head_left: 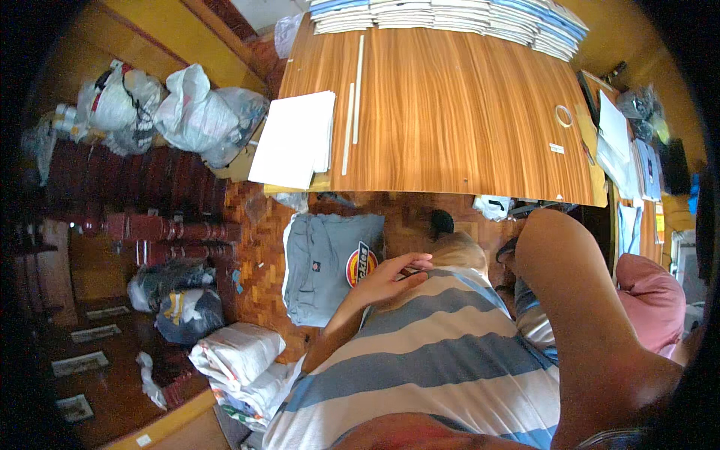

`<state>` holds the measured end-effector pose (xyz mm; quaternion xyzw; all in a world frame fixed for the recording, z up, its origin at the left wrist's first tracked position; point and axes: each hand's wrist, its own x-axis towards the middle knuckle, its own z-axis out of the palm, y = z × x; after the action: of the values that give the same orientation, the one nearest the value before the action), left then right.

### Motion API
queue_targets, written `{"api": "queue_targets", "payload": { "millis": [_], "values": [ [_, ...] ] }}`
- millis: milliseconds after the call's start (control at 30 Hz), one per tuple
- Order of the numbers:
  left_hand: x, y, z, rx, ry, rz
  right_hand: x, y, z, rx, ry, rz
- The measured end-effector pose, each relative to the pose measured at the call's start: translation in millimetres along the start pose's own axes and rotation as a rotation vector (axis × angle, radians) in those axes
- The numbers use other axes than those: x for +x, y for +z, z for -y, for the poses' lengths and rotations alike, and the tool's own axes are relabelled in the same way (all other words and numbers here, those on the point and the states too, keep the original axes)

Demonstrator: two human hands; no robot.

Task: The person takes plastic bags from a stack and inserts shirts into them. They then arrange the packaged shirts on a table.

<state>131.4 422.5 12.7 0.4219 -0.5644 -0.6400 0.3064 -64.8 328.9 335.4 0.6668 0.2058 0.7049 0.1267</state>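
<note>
My left hand [394, 276] rests at the front of my blue-and-white striped shirt [450, 337], above my lap. Its fingers are stretched out, and nothing is in them. Just left of it lies a folded grey garment [315, 255] with a small label and a round colourful print. My bare right arm [562, 262] is bent on the right side. The right hand is outside the picture.
Ahead stands a wood-grain table [450, 112] bearing white sheets [294, 139], thin white strips [358, 90], a tape roll [564, 116] and stacked folded fabric [442, 16]. Filled plastic bags [191, 112] sit at left. Pink fabric [649, 296] shows at right.
</note>
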Motion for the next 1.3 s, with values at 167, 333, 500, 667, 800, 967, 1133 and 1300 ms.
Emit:
{"api": "queue_targets", "payload": {
  "millis": [167, 333, 500, 667, 800, 967, 1133, 1300],
  "values": [
    [48, -19, -20, 0.087, -0.017, 0.033, -15, -27, -14, -0.075, 0.009, 0.027],
    [103, -24, -38, 0.061, -0.019, 0.024, -36, -67, -49, -0.13, 0.031, 0.036],
    [170, -36, -49, 0.042, -0.036, -0.037, -76, -127, -92, -0.238, 0.166, -0.018],
    [236, -68, -18, 0.084, 0.108, -0.377, -236, -191, -126, -0.383, 1.091, -0.021],
    [272, -116, 24, 0.575, 0.029, -0.852, -411, -246, -83, -0.232, 1.79, 0.065],
    [290, -144, 42, 0.918, -0.127, -1.053, -497, -281, -45, -0.308, 2.029, -0.005],
    [305, -132, 56, 1.182, -0.172, -1.074, -527, -295, -53, -0.221, 2.091, 0.04],
    [302, -134, 57, 1.124, -0.196, -1.073, -528, -275, -61, -0.205, 2.108, 0.148]
  ]
}}
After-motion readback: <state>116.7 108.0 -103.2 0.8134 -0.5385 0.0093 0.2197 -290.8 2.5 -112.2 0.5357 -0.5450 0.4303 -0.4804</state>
